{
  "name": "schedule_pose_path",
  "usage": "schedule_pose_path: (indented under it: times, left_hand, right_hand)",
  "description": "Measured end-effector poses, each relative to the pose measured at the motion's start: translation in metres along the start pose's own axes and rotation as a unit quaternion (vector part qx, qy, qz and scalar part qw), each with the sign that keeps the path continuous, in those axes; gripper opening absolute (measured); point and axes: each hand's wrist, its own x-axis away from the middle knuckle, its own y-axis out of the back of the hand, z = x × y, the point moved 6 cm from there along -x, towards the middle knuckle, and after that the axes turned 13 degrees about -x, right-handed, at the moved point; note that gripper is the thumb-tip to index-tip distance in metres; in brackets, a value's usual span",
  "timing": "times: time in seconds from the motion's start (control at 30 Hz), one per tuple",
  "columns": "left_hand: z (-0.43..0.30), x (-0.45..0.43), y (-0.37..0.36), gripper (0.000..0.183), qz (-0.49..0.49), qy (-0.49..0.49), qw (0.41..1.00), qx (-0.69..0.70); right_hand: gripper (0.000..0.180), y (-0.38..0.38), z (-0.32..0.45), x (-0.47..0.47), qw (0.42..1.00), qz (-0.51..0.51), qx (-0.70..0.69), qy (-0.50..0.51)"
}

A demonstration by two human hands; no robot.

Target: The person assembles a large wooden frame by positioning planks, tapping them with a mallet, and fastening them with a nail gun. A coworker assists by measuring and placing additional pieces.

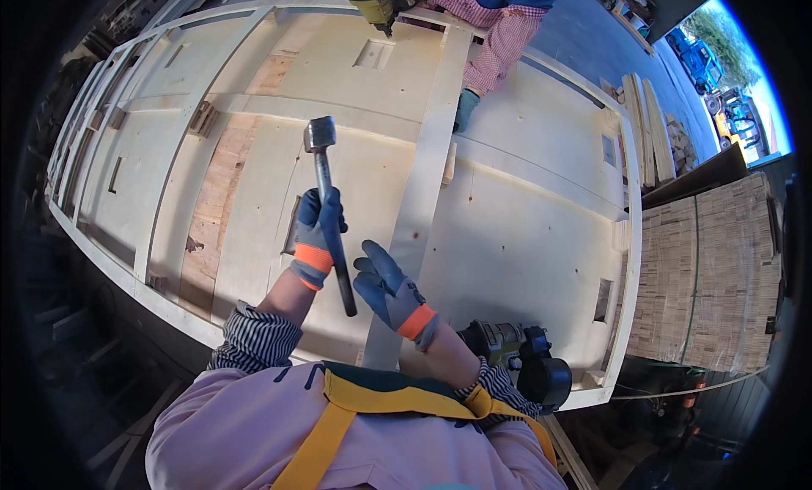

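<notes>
In a grey-blue glove with an orange cuff, my left hand (319, 226) grips the metal handle of a hammer (319, 134), its blocky head pointing away from me. My right hand (393, 287), gloved alike, is beside the lower end of the handle, fingers apart and holding nothing. Both hands are above a large wooden panel frame (434, 128) of pale boards and plywood sheets. A nail gun (504, 344) with a round black magazine lies on the frame by my right forearm.
Across the frame a co-worker's gloved hand (466, 111) touches the crossboard, near another nail gun (374, 4). Small wooden blocks (203, 119) sit at the frame's joints. A wrapped stack of wood pieces (710, 274) stands at the right, with loose planks (647, 131) beyond it.
</notes>
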Motion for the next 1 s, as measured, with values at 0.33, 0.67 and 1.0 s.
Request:
schedule_pose_path:
  times: [0.33, 0.67, 1.0]
  left_hand:
    - [0.104, 0.044, -0.054, 0.099, 0.174, -0.043, 0.833, -0.524]
    - [0.099, 0.049, -0.061, 0.098, 0.211, 0.03, 0.793, -0.57]
    - [0.116, 0.045, -0.061, 0.082, 0.203, -0.057, 0.877, -0.432]
  right_hand:
    - [0.037, 0.151, -0.023, 0.033, 0.822, -0.435, -0.363, -0.063]
    - [0.04, 0.125, -0.085, -0.026, 0.877, -0.29, -0.31, -0.225]
    - [0.037, 0.137, -0.09, -0.043, 0.864, -0.265, -0.36, -0.231]
